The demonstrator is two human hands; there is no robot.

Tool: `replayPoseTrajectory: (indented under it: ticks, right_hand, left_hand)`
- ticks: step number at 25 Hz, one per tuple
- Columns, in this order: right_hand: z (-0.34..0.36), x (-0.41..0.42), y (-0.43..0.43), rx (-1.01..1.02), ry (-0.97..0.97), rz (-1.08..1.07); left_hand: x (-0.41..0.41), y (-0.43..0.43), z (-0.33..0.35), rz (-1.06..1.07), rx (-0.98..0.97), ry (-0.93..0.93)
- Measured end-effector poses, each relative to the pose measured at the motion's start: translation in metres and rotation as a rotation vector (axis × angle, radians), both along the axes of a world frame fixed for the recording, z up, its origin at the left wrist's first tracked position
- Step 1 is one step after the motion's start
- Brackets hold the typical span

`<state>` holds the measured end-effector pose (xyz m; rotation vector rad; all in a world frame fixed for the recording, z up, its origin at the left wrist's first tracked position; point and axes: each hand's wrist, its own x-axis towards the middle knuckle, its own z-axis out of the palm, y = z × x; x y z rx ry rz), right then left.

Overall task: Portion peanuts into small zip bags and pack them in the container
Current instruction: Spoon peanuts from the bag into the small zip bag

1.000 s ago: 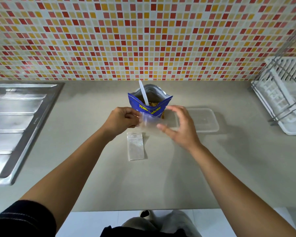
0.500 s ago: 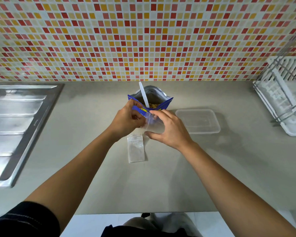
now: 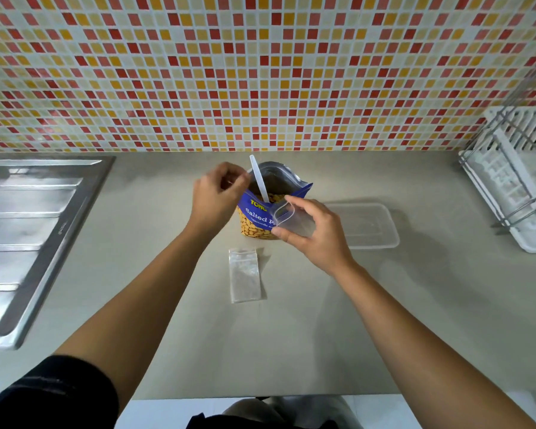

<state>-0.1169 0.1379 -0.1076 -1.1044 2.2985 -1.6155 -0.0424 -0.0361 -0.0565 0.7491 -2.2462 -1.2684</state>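
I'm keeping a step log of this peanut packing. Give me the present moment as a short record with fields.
left hand: at the spoon handle, fingers curled; contact unclear
right hand: pinches an empty zip bag, mouth open
peanut bag: upright, open, spoon standing inside
container: lidless, right of the peanut bag, no bags visible inside
spare zip bag: flat on the counter, nearer the person than the peanut bag
stage: no portion packed yet
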Motion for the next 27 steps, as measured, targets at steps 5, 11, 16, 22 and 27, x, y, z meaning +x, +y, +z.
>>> replayPoseTrajectory:
  ticks: [5, 11, 16, 22, 27]
  right_hand:
    - [0.001, -0.01, -0.008, -0.053, -0.193, -0.084]
    - [0.002, -0.032, -0.014, -0.03, -0.282, -0.111]
    - [-0.002, -0.035, -0.017, -0.067, -0.343, -0.114]
    - [0.001, -0.034, -0.014, -0.072, -0.371, -0.097]
    - [0.0, -0.037, -0.01, -0.062, -0.343, -0.098]
  left_hand:
    - [-0.046, -0.02, 0.003, -0.031, -0.246, -0.233]
    - [-0.059, -0.012, 0.002, -0.075, -0.331, -0.221]
    - [-0.081, -0.018, 0.005, -0.115, -0.239, -0.335]
    - [-0.075, -0.016, 0.027, -0.194, -0.266, -0.149]
    - [-0.035, -0.022, 0.02, -0.271, -0.644, -0.266]
